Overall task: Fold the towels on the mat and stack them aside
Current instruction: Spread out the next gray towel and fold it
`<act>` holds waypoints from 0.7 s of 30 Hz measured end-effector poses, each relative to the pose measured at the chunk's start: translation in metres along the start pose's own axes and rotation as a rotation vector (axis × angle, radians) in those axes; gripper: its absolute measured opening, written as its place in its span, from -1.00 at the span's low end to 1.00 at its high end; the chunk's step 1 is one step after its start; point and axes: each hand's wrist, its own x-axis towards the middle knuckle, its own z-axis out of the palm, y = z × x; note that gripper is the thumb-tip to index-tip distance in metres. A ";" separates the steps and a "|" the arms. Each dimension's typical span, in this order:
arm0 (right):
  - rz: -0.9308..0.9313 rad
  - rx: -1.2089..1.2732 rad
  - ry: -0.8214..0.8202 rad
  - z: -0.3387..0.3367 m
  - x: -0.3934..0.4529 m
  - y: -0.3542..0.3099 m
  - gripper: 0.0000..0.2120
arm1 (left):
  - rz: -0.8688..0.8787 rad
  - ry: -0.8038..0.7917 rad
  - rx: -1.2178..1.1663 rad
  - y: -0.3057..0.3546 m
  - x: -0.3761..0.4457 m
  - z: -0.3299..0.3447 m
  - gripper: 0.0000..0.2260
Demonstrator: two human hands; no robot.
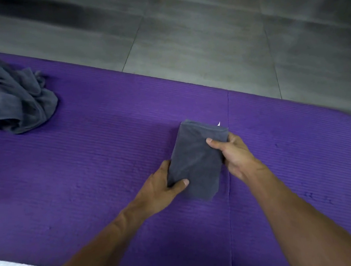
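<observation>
— Forearms come in from the near edge, and both meet on the folded towel (196, 161). How does it lie between them?

— Its long axis runs from near to far, leaning a little to the right at the far end. It sits on the purple mat (107, 164), right of the middle. The left hand (161, 186) has the near left corner, thumb on top and fingers tucked out of sight under the edge. The right hand (230, 150) pinches the far right edge, thumb on top, fingers curled round the side. Both are closed on the cloth, neither is nearer than the other.

— So the next move?

— I'd judge the folding is done and the bundle is ready to be carried aside as it is. No stack shows yet, so where it goes I cannot tell.

— What is it like?

— Dark grey, soft, matte, a neat thick rectangle of several layers, with a small white tag (219, 124) poking out at the far corner. The mat is ribbed foam with a seam just beside the towel.

— And further out?

— A crumpled heap of grey towels (4, 95) lies at the far left of the mat, well apart. Grey floor tiles (202, 40) lie beyond.
</observation>
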 end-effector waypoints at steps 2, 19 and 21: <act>-0.018 -0.019 0.055 -0.001 0.013 -0.008 -0.80 | 0.005 0.048 0.014 0.006 0.001 0.001 -0.50; -0.218 -1.443 0.314 -0.005 0.048 -0.016 -0.33 | 0.509 0.103 1.113 0.002 0.006 0.043 -0.50; -0.669 -1.661 0.280 -0.002 0.037 -0.017 -0.47 | 0.473 0.083 1.114 -0.002 0.004 0.046 -0.34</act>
